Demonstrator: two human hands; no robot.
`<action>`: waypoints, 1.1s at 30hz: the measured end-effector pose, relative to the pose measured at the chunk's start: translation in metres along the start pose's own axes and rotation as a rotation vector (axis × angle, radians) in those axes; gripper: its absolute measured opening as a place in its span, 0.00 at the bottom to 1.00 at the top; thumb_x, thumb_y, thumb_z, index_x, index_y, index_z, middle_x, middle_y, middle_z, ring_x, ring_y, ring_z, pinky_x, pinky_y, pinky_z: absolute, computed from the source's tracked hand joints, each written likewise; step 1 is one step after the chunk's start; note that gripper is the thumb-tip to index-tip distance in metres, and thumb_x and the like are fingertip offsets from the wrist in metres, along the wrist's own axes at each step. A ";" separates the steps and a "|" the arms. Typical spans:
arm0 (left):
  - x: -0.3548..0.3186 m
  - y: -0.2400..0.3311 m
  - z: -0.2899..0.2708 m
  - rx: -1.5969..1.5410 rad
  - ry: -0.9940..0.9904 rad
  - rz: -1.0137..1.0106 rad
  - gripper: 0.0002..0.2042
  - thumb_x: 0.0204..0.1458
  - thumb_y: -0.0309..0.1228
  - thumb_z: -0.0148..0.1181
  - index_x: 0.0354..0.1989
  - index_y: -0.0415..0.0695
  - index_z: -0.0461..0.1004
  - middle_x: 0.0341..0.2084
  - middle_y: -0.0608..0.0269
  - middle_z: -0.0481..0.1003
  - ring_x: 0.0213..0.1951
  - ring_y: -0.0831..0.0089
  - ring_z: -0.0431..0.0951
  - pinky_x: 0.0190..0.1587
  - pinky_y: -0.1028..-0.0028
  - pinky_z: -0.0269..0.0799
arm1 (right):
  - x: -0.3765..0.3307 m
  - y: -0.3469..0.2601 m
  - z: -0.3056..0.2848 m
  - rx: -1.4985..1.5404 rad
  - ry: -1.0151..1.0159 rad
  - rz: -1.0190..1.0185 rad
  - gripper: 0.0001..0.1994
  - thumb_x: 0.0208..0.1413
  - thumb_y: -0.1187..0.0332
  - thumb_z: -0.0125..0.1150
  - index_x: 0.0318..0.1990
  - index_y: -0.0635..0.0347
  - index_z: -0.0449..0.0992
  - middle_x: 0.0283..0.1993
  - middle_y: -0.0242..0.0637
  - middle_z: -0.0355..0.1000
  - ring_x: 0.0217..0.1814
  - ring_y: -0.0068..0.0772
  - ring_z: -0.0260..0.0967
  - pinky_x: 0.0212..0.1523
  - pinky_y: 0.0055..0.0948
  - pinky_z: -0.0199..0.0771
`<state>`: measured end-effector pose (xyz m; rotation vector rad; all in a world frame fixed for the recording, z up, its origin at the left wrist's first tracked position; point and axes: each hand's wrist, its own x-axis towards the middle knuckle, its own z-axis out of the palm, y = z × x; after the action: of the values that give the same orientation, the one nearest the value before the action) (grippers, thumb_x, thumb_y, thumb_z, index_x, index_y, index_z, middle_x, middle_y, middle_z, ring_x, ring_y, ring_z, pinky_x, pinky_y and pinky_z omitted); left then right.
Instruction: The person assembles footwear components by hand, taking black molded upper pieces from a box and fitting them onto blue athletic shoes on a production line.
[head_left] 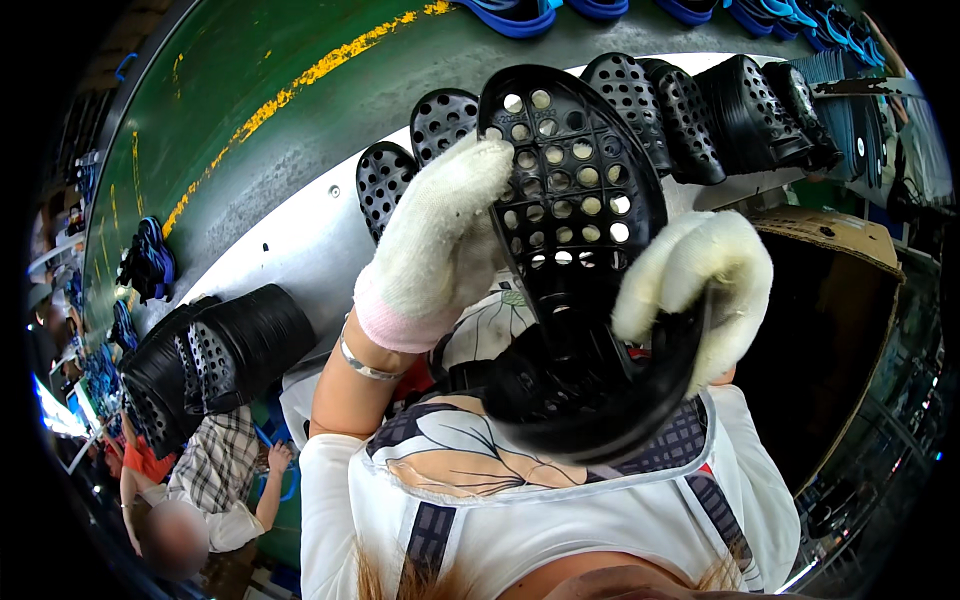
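Observation:
My left hand, in a white knit glove with a pink cuff, grips the left edge of a black perforated shoe piece. The piece stands tilted in front of my chest, its rows of round holes facing me. To its right, my right hand, also gloved, curls its fingers round a dark curved band at the lower right of the piece. Below, the black part is smeared by motion, so I cannot tell whether it belongs to the same piece.
Similar black pieces stand along the white bench, with a nested stack at left and others at back right. A cardboard box stands at right. Blue-and-black sandals lie on the green surface beyond. Another person is at lower left.

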<state>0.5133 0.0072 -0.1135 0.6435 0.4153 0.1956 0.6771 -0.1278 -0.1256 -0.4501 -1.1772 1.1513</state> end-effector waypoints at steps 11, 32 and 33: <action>-0.093 0.039 -0.025 0.320 0.138 0.316 0.31 0.54 0.28 0.61 0.64 0.35 0.56 0.46 0.62 0.72 0.44 0.78 0.71 0.48 0.75 0.70 | -0.015 0.016 0.056 -0.283 0.474 0.220 0.29 0.24 0.67 0.83 0.34 0.65 0.68 0.30 0.43 0.74 0.28 0.33 0.72 0.32 0.24 0.70; -0.320 0.099 -0.206 2.131 1.438 0.212 0.14 0.57 0.33 0.50 0.49 0.45 0.77 0.41 0.51 0.77 0.44 0.55 0.76 0.49 0.64 0.70 | -0.018 0.027 0.046 -0.471 0.585 0.343 0.30 0.39 0.64 0.70 0.49 0.69 0.65 0.44 0.38 0.72 0.44 0.24 0.69 0.48 0.22 0.67; -0.318 0.104 -0.208 2.226 1.366 0.223 0.14 0.57 0.31 0.49 0.49 0.45 0.76 0.42 0.51 0.77 0.45 0.55 0.76 0.50 0.64 0.70 | -0.016 0.028 0.044 -0.478 0.633 0.322 0.31 0.41 0.63 0.70 0.51 0.70 0.65 0.45 0.39 0.72 0.46 0.25 0.69 0.49 0.23 0.67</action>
<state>0.1316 0.1047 -0.0993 2.7675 1.9524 0.3161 0.6257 -0.1422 -0.1386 -1.3050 -0.8187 0.8782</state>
